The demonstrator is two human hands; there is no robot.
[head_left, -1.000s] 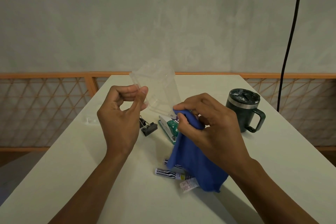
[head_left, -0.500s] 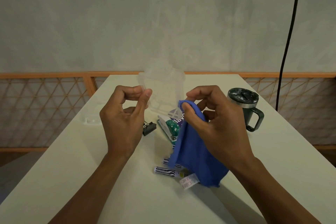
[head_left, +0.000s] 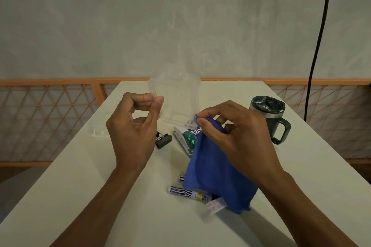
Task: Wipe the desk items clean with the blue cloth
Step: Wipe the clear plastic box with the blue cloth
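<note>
Above the desk (head_left: 301, 166), two hands, left (head_left: 132, 132) round one case (head_left: 178, 98), right (head_left: 239, 140) round one cloth (head_left: 212, 174)

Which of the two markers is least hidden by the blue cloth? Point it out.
The nearer marker, its striped barrel and yellow label exposed. The farther marker shows only its end from behind the blue cloth.

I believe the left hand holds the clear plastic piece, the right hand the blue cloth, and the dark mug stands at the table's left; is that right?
Not quite: the head view shows the dark mug on the right side of the table. The left hand does hold the clear plastic piece, the right hand the blue cloth.
</note>
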